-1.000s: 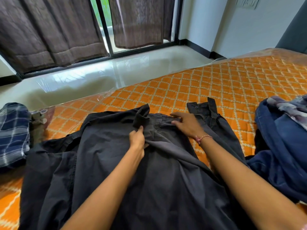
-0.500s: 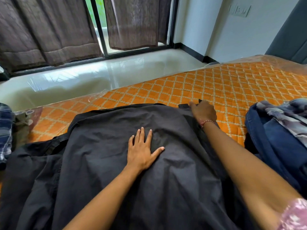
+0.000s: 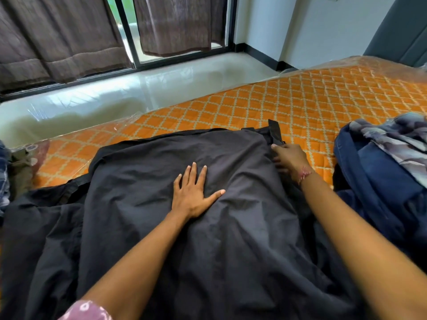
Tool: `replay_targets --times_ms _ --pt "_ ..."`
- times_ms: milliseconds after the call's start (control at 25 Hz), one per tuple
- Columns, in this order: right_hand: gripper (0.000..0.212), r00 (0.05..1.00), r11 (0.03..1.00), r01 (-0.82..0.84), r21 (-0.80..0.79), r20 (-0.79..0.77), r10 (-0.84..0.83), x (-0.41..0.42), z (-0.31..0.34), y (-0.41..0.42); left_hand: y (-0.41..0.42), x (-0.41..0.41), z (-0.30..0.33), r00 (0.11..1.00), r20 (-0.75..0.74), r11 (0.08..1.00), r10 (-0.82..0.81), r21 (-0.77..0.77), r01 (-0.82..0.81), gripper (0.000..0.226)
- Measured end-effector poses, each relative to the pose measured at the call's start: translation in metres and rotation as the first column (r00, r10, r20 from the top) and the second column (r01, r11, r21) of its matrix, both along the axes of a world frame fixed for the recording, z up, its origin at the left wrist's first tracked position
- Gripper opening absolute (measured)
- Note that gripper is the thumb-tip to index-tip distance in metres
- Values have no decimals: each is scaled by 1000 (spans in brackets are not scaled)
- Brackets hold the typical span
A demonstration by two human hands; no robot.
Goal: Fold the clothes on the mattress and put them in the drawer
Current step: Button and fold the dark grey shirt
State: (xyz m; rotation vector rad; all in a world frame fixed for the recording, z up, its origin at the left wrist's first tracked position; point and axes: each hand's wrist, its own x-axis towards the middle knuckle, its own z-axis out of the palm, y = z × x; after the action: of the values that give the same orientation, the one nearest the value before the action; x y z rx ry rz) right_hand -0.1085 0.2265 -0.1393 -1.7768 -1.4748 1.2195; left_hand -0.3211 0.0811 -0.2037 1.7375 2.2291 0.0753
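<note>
Both hands on black garment [image 3: 231, 239], spread across orange quilted mattress [image 3: 323, 100] at 6 o'clock. Left hand [image 3: 193, 195] flat, fingers splayed, pressing cloth at centre; right hand [image 3: 290, 159] at 1 o'clock edge, fingers curled round the fabric. Navy clothes pile [image 3: 379, 179] at 3 o'clock.

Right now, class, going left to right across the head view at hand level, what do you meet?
Plaid cloth at the left edge → left hand flat on the black garment → right hand at the garment's edge → blue clothes pile.
</note>
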Motion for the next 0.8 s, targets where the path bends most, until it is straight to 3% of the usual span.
replay_targets --times_ms 80,120,240,320,400,440,520,640,720,800 --pt "52 962 998 -48 -26 267 53 22 -5 -51 6 2 22 997 62 992 45 -118 -38 95" --pt "55 926 998 -56 -15 372 58 29 -9 -77 5 14 31 992 85 993 88 -85 -81 87" --pt "44 754 965 -135 223 655 -46 24 -19 -143 -27 82 38 974 141 930 179 299 -214 67" --pt "43 741 842 -276 463 661 -121 24 -28 -176 -65 118 25 997 58 979 50 196 -60 84" --pt "50 781 733 -477 486 616 100 38 -42 -209 -81 124 18 999 -48 983 6 185 3 79" --pt "52 765 720 -538 438 613 199 48 -50 -220 -82 122 22 999 7 981 41 190 -41 69" --pt "64 695 777 -548 309 686 218 76 -61 -228 -97 121 33 992 66 981 104 157 -114 69" --pt "89 537 837 -523 161 825 176 116 -65 -220 -150 110 16 999 -42 987 -26 155 32 96" --pt "94 583 874 -462 155 795 167 108 -52 -220 -182 89 17 996 61 970 -67 239 51 92" --pt "84 668 880 -446 164 716 205 75 -38 -249 -218 74 19 996 84 937 41 343 -68 77"
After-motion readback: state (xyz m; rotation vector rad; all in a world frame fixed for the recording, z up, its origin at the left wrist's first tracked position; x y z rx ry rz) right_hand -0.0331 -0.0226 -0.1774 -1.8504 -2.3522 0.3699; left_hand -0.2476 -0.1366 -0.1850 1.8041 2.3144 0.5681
